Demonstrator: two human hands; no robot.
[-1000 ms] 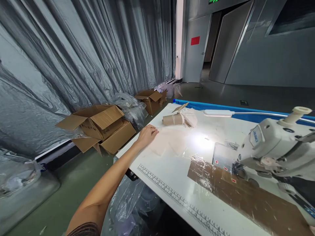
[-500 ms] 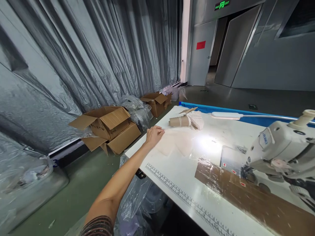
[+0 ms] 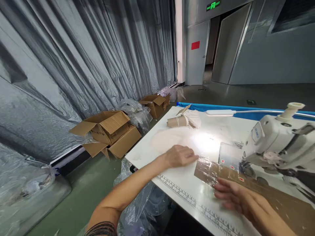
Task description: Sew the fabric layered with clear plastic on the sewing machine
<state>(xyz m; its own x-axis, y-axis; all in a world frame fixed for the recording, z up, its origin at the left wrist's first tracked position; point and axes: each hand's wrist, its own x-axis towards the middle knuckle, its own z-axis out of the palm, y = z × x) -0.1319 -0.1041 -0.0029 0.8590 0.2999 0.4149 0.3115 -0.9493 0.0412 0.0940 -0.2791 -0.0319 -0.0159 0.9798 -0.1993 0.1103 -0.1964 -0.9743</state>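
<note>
My left hand (image 3: 180, 155) is over the white table (image 3: 145, 150), its fingers curled and pressed together near the left end of a brown taped strip (image 3: 209, 172). Whatever it may hold is hidden. My right hand (image 3: 236, 198) reaches in from the lower right above the strip and table edge. Its slightly blurred fingers are stretched out with nothing visible in them. Pale, thin cloth (image 3: 167, 137), faint against the white top, lies beyond my left hand. To the right stands a white sewing machine (image 3: 268, 141), with its metal plate (image 3: 228, 154) in front.
At the far table corner lie a brown roll (image 3: 177, 122) tied with string and bunched pale fabric (image 3: 193, 118). A lamp (image 3: 220, 113) lights the surface. A printed ruler (image 3: 182, 193) follows the near edge. Open cardboard boxes (image 3: 110, 127) stand on the floor, left.
My left hand has moved right and nearer, away from the far left of the cloth. My right hand has come into view at lower right. The view has shifted slightly.
</note>
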